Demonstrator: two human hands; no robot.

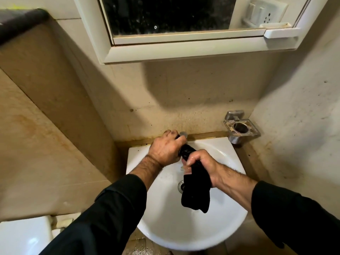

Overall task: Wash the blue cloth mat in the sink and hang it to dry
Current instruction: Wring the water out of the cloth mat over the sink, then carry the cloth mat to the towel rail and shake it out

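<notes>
Dark wet cloth mat [195, 190] held twisted over the white sink [217, 229], far end gripped in the curled left hand [165, 150], middle clenched in the right hand [201, 165], near end left hanging above the drain [181, 185].

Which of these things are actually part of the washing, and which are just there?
Part of the job:
- cloth, dark and wet, twisted between both hands
- left hand and right hand, both gripping it
- sink, under the cloth
- tap, mostly hidden behind the left hand

Just there:
- metal holder on the wall
- mirror cabinet
- wall socket
- white fixture, lower left
</notes>
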